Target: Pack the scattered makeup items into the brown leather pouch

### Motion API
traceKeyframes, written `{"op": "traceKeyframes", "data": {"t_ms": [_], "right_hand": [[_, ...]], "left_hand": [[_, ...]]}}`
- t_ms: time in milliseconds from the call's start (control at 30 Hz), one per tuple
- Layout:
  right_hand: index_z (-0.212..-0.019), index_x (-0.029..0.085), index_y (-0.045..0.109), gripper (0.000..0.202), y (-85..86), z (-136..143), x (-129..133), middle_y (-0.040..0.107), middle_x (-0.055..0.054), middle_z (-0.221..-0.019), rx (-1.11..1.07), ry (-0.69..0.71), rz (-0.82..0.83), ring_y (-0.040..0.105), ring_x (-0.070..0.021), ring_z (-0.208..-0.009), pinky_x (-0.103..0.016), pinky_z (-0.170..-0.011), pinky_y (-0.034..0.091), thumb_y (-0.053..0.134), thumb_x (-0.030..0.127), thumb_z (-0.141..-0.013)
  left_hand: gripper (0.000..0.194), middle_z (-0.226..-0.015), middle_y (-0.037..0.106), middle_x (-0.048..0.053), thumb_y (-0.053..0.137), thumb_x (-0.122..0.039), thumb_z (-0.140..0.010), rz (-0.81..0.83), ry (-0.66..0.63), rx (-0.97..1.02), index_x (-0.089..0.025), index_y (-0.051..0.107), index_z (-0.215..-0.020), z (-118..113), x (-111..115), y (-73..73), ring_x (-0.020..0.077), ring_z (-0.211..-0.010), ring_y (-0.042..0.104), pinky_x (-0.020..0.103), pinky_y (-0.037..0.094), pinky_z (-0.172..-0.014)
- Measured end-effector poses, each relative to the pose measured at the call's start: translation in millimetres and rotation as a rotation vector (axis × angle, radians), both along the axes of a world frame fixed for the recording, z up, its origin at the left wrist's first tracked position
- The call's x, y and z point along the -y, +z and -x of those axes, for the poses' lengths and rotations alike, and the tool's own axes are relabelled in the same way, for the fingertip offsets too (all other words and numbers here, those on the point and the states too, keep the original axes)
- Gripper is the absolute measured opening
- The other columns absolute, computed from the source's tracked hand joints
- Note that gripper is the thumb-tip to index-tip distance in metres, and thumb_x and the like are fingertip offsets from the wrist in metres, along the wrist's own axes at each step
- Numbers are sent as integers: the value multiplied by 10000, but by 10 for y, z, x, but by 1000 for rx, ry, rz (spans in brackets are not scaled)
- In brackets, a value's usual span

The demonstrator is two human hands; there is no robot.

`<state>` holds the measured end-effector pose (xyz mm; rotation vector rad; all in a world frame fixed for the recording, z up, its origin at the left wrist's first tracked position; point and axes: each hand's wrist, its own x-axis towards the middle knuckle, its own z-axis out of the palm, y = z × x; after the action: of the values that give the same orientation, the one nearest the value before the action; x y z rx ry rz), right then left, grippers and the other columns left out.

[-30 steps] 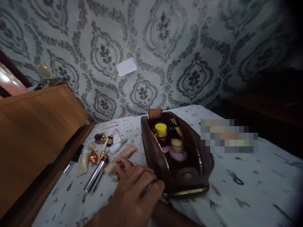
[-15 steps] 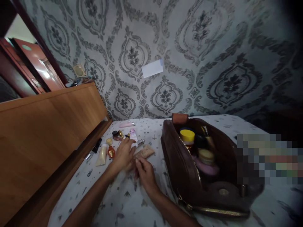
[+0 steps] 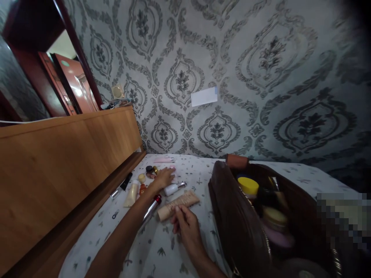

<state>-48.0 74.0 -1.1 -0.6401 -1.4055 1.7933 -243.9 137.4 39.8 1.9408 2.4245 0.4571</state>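
My left hand (image 3: 164,178) reaches over the small cosmetics on the bed, palm down, fingers stretched out. Its fingertips lie over a pink-and-white tube (image 3: 172,168), mostly covered. My right hand (image 3: 188,228) is closed, thumb against curled fingers, at the near edge of a beige tube (image 3: 179,204) lying flat. Whether anything is inside that pinch is hidden. A clear bottle with a silver cap (image 3: 171,189) lies between the hands. Beside my left forearm is a silver tube with a red end (image 3: 151,208). An orange bottle (image 3: 142,189) is partly behind that forearm.
An open brown bag (image 3: 228,208) stands at right, holding a yellow-lidded jar (image 3: 248,185) and other containers. A cream tube (image 3: 132,194), a black-and-silver tube (image 3: 125,183) and small jars lie left, near the wooden board (image 3: 69,154). Patterned wall behind.
The view has swung left. My left hand has moved farther back, from near the beige tube to the pink-and-white one. The silver tube with the red end is now uncovered. My right hand stays closed.
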Motion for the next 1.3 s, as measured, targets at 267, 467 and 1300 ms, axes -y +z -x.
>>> {"op": "traceKeyframes", "data": {"t_ms": [267,467,1300], "right_hand": [[-673,179,561,513,-49,10,6,558,11,-558,-24,1,-7,450,-102,-396,-222,-382,292,567,688,-741],[-662,175,563,524,-13,8,13,570,-2,-560,1,-17,-17,468,-110,-402,-225,-388,292,571,693,-739],[-679,176,553,518,-33,9,15,558,4,-562,-6,1,-22,455,-99,-405,-216,-386,282,543,687,-761]], "left_hand": [[356,-1146,676,86,389,-105,-904,-321,163,139,-159,595,-1189,462,288,-61,178,-1067,614,301,462,-949],[339,-1025,699,83,428,-4,-790,-411,385,142,-140,664,-993,975,663,-61,196,-995,632,327,478,-908],[387,-1250,628,104,526,-184,-887,-56,424,1,-205,561,-1272,1180,457,-124,226,-1174,563,325,389,-1010]]}}
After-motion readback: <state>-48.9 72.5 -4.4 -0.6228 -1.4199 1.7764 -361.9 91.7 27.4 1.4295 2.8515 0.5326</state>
